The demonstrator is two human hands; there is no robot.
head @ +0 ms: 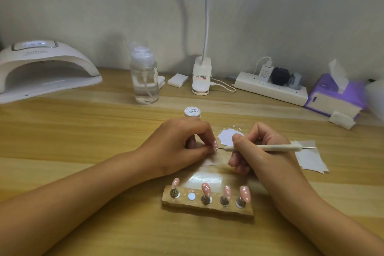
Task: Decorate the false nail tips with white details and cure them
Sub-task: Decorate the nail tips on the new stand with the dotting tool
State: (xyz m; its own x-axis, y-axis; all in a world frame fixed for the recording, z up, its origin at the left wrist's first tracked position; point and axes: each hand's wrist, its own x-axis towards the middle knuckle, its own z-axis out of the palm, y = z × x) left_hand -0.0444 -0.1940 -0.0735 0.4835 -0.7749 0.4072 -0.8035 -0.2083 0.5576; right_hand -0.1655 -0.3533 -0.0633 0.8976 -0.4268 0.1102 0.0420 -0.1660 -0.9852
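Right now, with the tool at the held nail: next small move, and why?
Probably dab one more white dot: the dotting tool in the right hand has its point at the pink nail tip pinched by the left hand, which already shows dots. Returning it to the empty slot of the stand likely comes after.

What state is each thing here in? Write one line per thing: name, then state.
Left hand: pinches a dotted nail tip.
Right hand: grips the dotting tool, tip at that nail.
Stand: four tips mounted, one slot empty.
Curing lamp: display lit.
Gel jar: lid on.
Tissue pack: open, a tissue sticking up.
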